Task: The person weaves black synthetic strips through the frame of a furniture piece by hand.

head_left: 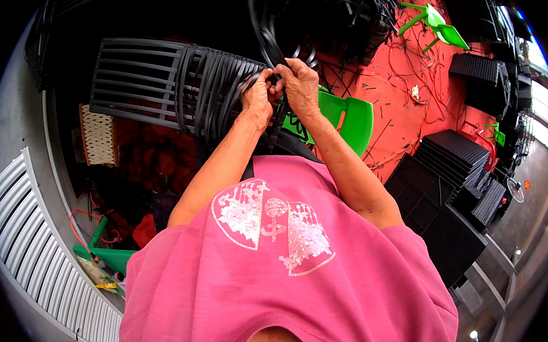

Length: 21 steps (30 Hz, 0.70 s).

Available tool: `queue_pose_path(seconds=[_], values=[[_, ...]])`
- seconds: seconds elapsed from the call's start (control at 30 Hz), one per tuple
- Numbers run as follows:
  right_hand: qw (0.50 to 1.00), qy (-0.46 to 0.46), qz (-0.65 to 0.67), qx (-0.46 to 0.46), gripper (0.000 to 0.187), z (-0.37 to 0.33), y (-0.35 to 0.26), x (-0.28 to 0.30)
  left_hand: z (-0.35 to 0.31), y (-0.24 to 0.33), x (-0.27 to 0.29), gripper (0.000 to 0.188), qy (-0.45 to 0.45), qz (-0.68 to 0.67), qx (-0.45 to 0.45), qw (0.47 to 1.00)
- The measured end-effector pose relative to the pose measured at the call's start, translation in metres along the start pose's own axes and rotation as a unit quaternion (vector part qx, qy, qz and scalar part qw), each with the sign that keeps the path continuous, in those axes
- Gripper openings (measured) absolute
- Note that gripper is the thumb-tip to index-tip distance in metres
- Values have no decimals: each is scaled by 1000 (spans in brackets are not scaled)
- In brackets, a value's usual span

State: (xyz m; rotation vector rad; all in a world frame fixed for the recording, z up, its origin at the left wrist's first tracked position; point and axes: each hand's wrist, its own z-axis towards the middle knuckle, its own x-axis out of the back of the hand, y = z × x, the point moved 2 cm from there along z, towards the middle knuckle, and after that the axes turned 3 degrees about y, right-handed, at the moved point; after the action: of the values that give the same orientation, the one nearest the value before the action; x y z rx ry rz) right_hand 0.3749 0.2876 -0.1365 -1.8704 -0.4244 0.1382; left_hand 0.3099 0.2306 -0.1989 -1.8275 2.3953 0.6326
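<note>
A black frame (135,83) lies across in front of me, with flat strips running along its left part. Loops of black plastic strip (203,87) are wound densely round its right part. At its right end my left hand (258,101) is closed, thumb and fingers pinching a black strip. Beside it, almost touching, my right hand (301,86) is closed on the lower end of a bundle of black strips (267,36) that comes down from above. My fingers partly hide where the strips meet the frame.
A green plastic chair (356,125) stands just right of my hands; another green chair (438,28) is farther off. Strip scraps litter the red floor (395,98). Black woven panels (452,160) are stacked at right. A white slatted rack (30,230) stands at left.
</note>
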Motion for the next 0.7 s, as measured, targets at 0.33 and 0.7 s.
queue_pose_path(seconds=[0.33, 0.7], values=[[887, -12, -354, 296, 22, -7, 4, -1, -4, 2, 7, 19, -72, -4, -82, 994], [803, -56, -416, 423, 30, -11, 7, 3, 5, -1, 22, 15, -141, -30, -75, 987]])
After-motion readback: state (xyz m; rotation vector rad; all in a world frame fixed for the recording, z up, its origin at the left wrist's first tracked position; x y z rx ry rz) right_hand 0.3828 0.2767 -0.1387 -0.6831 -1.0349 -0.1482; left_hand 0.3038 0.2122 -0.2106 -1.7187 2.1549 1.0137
